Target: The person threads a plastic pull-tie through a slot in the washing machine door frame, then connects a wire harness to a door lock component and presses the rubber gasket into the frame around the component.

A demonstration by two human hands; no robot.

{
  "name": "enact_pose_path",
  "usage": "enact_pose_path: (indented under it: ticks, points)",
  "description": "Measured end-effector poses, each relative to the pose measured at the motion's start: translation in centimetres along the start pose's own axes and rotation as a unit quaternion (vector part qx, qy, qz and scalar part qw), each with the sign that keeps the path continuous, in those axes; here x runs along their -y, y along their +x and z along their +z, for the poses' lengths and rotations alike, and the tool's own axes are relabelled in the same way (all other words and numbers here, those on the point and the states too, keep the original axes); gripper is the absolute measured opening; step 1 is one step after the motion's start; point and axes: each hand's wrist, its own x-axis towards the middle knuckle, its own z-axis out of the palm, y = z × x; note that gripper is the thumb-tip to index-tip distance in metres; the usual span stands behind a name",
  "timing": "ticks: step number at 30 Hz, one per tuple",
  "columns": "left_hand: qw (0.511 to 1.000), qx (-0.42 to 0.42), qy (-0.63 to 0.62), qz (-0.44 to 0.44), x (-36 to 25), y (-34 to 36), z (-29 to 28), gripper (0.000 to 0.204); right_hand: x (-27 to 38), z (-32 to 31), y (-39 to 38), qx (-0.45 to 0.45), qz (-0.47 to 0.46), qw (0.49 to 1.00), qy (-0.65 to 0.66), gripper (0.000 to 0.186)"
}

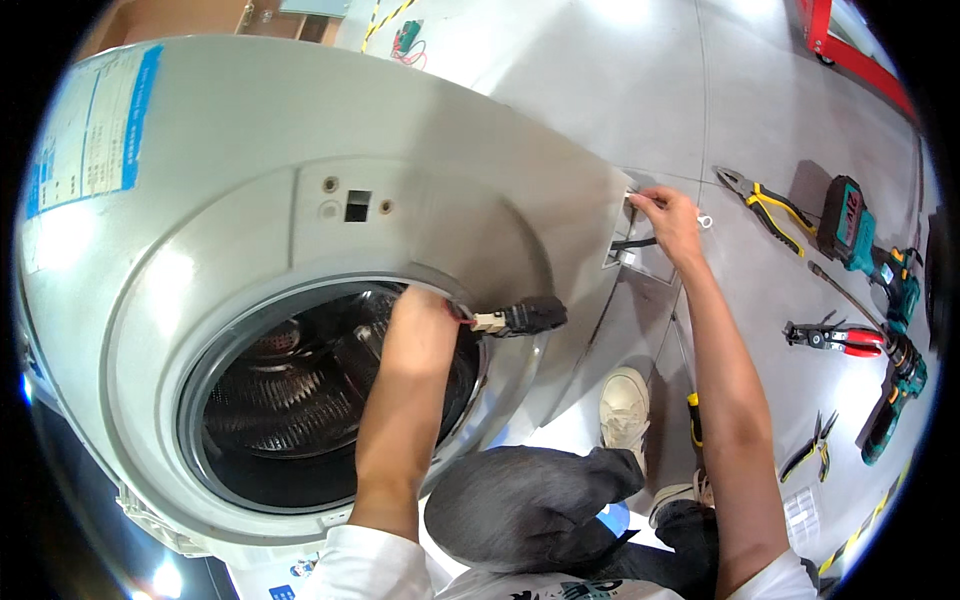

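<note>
A grey front-loading washing machine (200,120) lies before me. My left hand (418,316) reaches into the right side of its round door opening (192,400); its fingers are hidden. Beside it a black part with a pale connector (528,316) hangs on wires. My right hand (663,215) is at the machine's lower edge, thumb and fingers pinched on a small light-coloured tool with a ring end (704,221), possibly a wrench. A black hose (632,243) comes out just below that hand.
On the tiled floor at right lie pliers (760,205), two cordless drills (855,225), red-handled pliers (835,337), small pliers (812,445) and a yellow-handled screwdriver (695,418). A red metal frame (860,65) stands at top right. Wired green equipment (405,38) lies at the back.
</note>
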Motion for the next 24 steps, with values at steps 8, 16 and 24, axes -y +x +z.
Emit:
enact_pose_path:
  ticks: [8,16,24]
  points:
    - [0.998,-0.025,0.034,-0.05,-1.1,-3.4,-0.4,0.036,0.6,-0.9,-0.2,0.009,-0.06,0.993,-0.1,0.034]
    - [0.995,0.011,0.029,-0.099,-1.7,-7.6,0.2,0.034,0.1,-1.2,-0.4,0.017,-0.155,0.97,-0.184,0.033]
    - [0.997,-0.056,0.04,0.02,0.5,-10.7,1.5,0.026,14.2,-6.8,-3.3,0.344,-0.172,0.89,-0.243,0.03]
